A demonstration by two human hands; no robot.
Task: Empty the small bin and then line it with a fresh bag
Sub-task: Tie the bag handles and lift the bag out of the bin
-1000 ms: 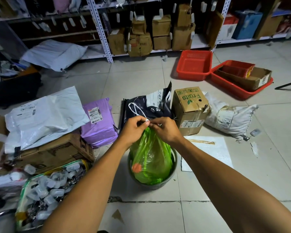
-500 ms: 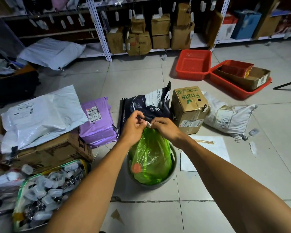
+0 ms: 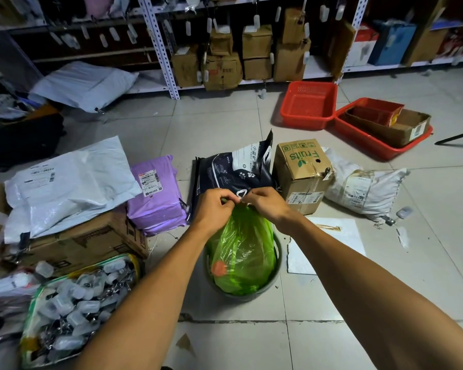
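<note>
Translucent green plastic bag (image 3: 242, 252), crinkled & full, stands upright in small round grey bin (image 3: 277, 273) on tiled floor (image 3: 225, 134); its gathered neck rises straight to both hands. Left hand (image 3: 213, 205) & right hand (image 3: 265, 202), equally near, fingers pinching neck. Fruits-marked cardboard box (image 3: 302, 172) far right.

cardboard box (image 3: 302, 169) — green "Fruits" print

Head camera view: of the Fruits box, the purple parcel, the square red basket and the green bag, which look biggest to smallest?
1. Green bag, nearest the camera
2-4. Purple parcel, Fruits box and square red basket look too alike to rank; the basket lies farthest.
</note>
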